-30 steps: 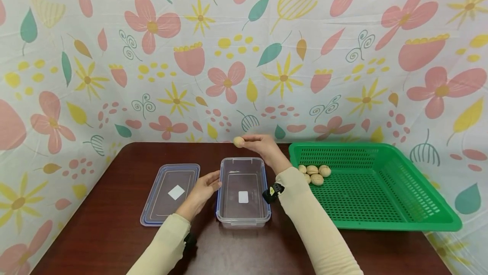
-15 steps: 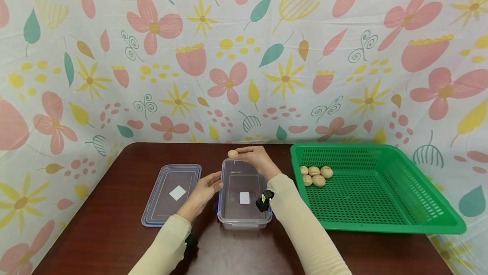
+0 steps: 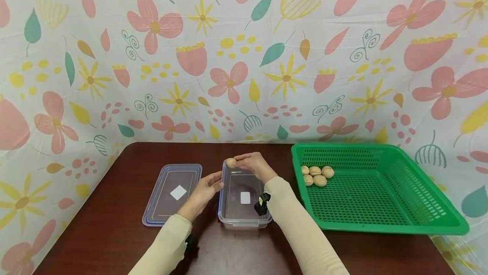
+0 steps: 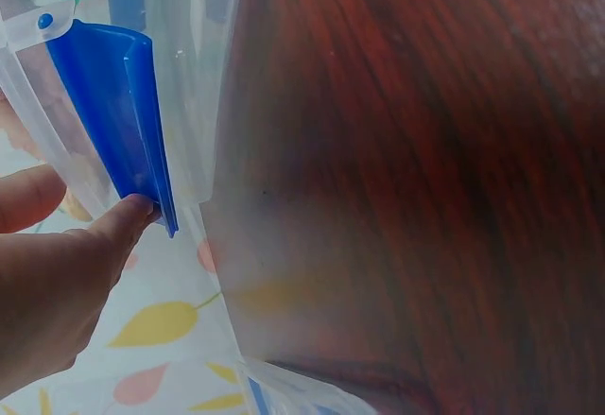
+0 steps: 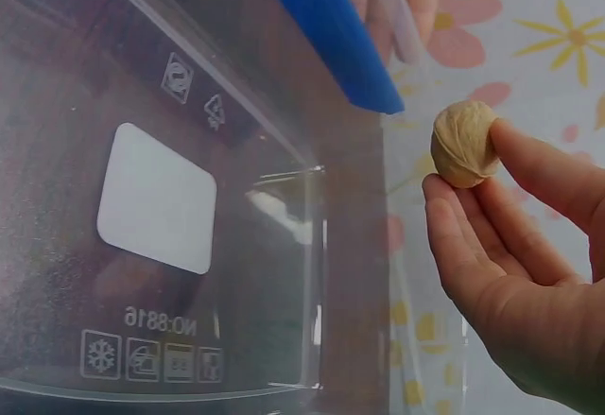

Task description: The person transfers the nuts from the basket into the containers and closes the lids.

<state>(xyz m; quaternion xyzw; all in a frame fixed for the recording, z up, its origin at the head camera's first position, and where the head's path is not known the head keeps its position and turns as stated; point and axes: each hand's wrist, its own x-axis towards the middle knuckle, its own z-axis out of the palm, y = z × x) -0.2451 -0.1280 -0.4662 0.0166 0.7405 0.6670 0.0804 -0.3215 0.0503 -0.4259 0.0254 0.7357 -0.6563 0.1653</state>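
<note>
Between thumb and fingers my right hand pinches a walnut, held over the far end of a clear plastic food container. That container has blue side latches and a white label on its bottom. My left hand rests against the container's left side. In the left wrist view, a digit of it touches the lower end of a hanging blue latch; its other fingers are partly cut off by the frame. Several more walnuts lie in the left part of a green basket.
A clear lid with a blue seal and a white label lies flat left of the container. Everything stands on a dark wooden table. A floral cloth hangs behind its far edge.
My right hand has come down and slightly left with the walnut, from above the container's far end to about its rim. The left hand has stayed at the container's side.
</note>
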